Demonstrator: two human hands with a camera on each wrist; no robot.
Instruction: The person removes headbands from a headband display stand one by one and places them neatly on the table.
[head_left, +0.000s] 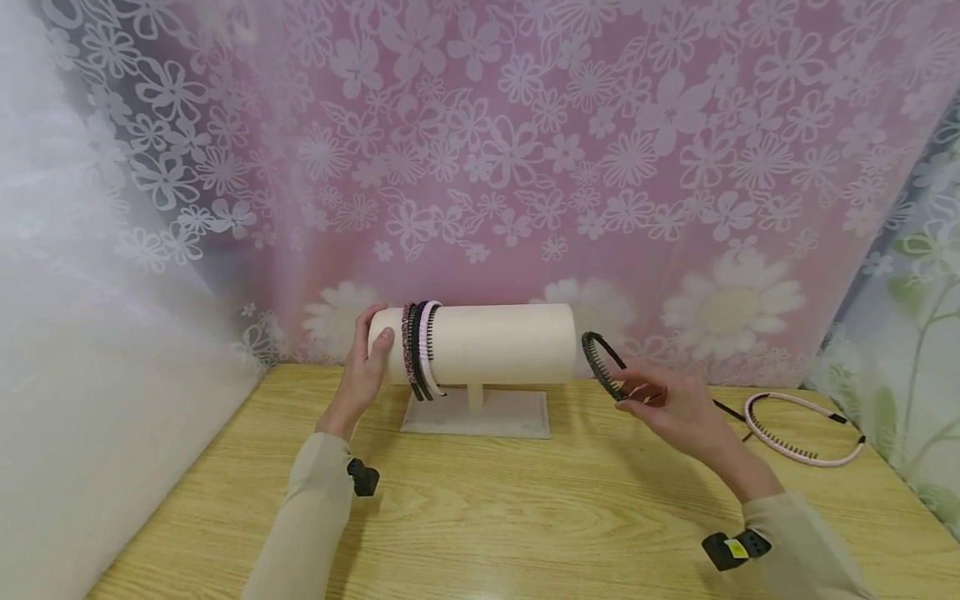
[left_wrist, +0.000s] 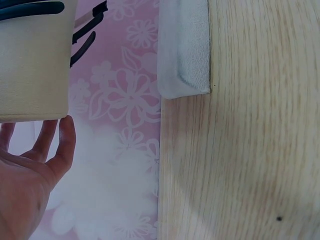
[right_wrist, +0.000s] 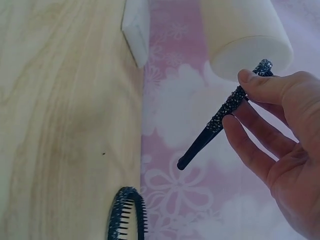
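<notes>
A cream roll-shaped headband stand (head_left: 510, 342) stands on a pale flat base (head_left: 532, 412). My left hand (head_left: 363, 367) grips the roll's left end, thumb on the front and fingers around the end. Close to that hand, several headbands (head_left: 423, 350) circle the roll side by side: a dark sparkly one, black ones and a pale pink one with comb teeth. Off the roll's right end, my right hand (head_left: 686, 412) pinches a black toothed headband (right_wrist: 227, 107) between thumb and fingers. Sparkling stones cover part of its band, and it is apart from the roll.
On the wooden table (head_left: 465, 500) at right lies a pink toothed headband (head_left: 825, 463) with black tips. Another dark sparkly headband (right_wrist: 125, 215) shows low in the right wrist view. A pink flowered curtain (head_left: 517, 167) hangs behind, and a pale wall (head_left: 112, 333) borders the left.
</notes>
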